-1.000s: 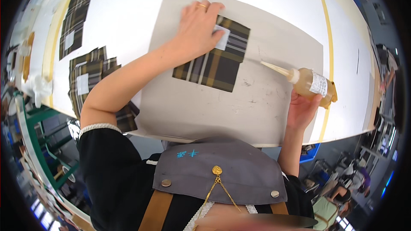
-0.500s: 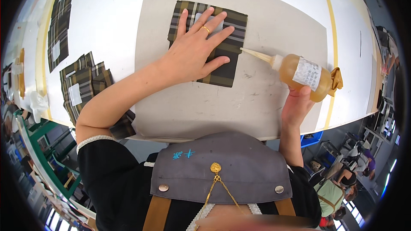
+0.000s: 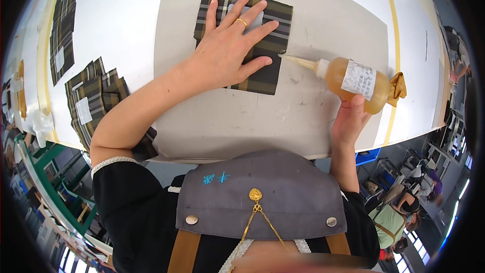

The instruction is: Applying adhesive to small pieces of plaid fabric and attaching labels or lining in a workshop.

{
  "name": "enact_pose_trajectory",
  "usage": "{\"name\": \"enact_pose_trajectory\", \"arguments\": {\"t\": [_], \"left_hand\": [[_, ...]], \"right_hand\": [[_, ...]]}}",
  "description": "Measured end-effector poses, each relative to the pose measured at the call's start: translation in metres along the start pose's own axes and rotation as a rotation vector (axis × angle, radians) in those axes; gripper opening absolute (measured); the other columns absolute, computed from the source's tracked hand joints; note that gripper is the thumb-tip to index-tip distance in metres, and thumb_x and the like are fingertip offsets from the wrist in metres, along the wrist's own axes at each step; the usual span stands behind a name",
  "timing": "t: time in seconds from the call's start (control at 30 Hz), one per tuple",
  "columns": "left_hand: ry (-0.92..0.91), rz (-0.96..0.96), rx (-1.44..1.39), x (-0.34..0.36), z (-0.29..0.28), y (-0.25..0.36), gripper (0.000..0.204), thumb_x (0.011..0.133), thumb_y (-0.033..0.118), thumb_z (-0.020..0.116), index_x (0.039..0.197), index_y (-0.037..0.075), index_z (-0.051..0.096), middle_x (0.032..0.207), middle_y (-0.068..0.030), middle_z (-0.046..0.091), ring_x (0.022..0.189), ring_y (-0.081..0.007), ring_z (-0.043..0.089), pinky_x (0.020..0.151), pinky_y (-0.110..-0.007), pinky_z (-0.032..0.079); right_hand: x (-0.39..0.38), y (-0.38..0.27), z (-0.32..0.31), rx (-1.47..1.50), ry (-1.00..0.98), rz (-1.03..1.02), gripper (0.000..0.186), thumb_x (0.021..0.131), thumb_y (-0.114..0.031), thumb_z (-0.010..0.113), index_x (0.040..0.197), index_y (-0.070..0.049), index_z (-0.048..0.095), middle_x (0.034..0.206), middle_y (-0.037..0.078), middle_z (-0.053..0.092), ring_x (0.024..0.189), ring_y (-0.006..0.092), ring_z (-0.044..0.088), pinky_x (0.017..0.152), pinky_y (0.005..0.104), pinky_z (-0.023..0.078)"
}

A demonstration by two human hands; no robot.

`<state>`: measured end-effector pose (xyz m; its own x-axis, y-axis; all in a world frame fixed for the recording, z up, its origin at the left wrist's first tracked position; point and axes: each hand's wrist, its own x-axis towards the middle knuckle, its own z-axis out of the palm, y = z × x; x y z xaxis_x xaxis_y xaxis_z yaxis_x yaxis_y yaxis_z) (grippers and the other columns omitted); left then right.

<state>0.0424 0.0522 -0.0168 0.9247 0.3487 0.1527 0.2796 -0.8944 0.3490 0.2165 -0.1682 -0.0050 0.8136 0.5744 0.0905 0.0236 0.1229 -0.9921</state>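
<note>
Fingers spread, my left hand (image 3: 230, 45) lies flat on a dark plaid fabric piece (image 3: 262, 80), pressing it to the grey board (image 3: 202, 121). A pale patch (image 3: 255, 19) on the fabric shows partly between the fingers. My right hand (image 3: 349, 119) is wrapped round a squeeze bottle (image 3: 334, 78) of amber liquid, tilted almost level, with a pale label. Its long tapered nozzle (image 3: 302, 62) points left, and the tip meets the fabric's right edge, where a small bit of cloth stands up. Whether any liquid comes out cannot be seen.
More plaid pieces with pale patches lie in a pile (image 3: 93, 98) by my left elbow and in a row (image 3: 63, 35) at the far left. Yellow tape (image 3: 395, 45) runs along the white table on the right. Several people (image 3: 391, 222) are beyond the table at lower right.
The nozzle tip has moved slightly left, from beside the fabric's right edge onto it, and a bit of cloth there now sticks up. My left hand keeps its place on the fabric.
</note>
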Motion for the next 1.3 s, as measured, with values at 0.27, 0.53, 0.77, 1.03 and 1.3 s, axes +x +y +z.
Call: {"name": "enact_pose_trajectory", "arguments": {"t": [0.27, 0.53, 0.77, 1.03, 1.3], "left_hand": [[0.026, 0.007, -0.020, 0.000, 0.001, -0.002, 0.054, 0.085, 0.038, 0.059, 0.133, 0.021, 0.042, 0.146, -0.0070, 0.026, 0.137, -0.0308, 0.018, 0.106, -0.061, 0.008], [-0.015, 0.176, 0.033, 0.016, -0.013, -0.026, 0.056, 0.086, 0.041, 0.057, 0.135, 0.019, 0.040, 0.147, -0.0034, 0.027, 0.137, -0.0273, 0.020, 0.106, -0.059, 0.010], [0.066, 0.003, 0.186, 0.007, 0.000, -0.024, 0.060, 0.090, 0.048, 0.046, 0.135, 0.010, 0.038, 0.145, -0.0073, 0.029, 0.136, -0.0276, 0.021, 0.105, -0.062, 0.011], [0.281, 0.064, 0.231, 0.026, -0.017, -0.044, 0.047, 0.086, 0.042, 0.057, 0.119, 0.009, 0.053, 0.106, -0.0050, 0.053, 0.102, -0.0214, 0.048, 0.099, -0.043, 0.026], [0.515, 0.198, 0.108, 0.054, -0.002, -0.056, 0.030, 0.079, 0.024, 0.067, 0.102, 0.007, 0.059, 0.097, -0.0085, 0.055, 0.096, -0.0236, 0.048, 0.089, -0.036, 0.035]], "right_hand": [[0.000, -0.010, -0.014, -0.037, -0.119, 0.003, 0.066, 0.079, -0.029, 0.070, 0.129, -0.002, 0.039, 0.120, 0.007, 0.052, 0.111, 0.0176, 0.050, 0.097, 0.0336, 0.037], [0.003, -0.018, -0.007, 0.449, -0.010, 0.287, 0.056, 0.089, -0.038, 0.055, 0.133, -0.009, 0.036, 0.130, 0.010, 0.046, 0.118, 0.0240, 0.048, 0.092, 0.0383, 0.048], [0.006, -0.020, -0.018, 0.564, 0.035, 0.283, 0.057, 0.088, -0.040, 0.056, 0.131, -0.009, 0.038, 0.128, 0.010, 0.049, 0.116, 0.0230, 0.050, 0.090, 0.0368, 0.050], [0.014, -0.017, -0.014, 0.387, -0.042, 0.248, 0.062, 0.087, -0.038, 0.058, 0.135, -0.009, 0.030, 0.132, 0.011, 0.043, 0.117, 0.0234, 0.049, 0.092, 0.0353, 0.049], [0.021, -0.017, -0.015, 0.334, -0.073, 0.246, 0.062, 0.088, -0.037, 0.057, 0.135, -0.009, 0.030, 0.132, 0.010, 0.044, 0.117, 0.0222, 0.050, 0.091, 0.0341, 0.048]]}}
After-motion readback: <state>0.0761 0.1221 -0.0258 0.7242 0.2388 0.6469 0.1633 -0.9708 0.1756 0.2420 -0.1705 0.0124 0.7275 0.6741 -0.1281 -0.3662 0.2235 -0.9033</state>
